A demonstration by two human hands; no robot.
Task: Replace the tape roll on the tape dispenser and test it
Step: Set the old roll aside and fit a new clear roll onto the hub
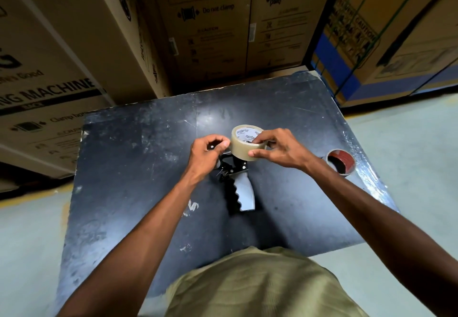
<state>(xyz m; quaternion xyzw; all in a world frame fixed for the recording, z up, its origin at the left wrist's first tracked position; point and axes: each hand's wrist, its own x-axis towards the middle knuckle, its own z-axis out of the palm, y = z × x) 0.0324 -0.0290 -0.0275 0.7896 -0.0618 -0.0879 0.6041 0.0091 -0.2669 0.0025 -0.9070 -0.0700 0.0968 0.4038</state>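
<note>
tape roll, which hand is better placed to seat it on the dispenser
Right. The right hand already grips the clear tape roll over the dispenser, fingers on its core and rim. The left hand is busy steadying the dispenser's front.

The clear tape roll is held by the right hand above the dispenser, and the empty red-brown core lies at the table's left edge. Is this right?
Not quite. The head view shows the red-brown core at the table's right edge, not left. The right hand does hold the clear tape roll above the dispenser.
</note>
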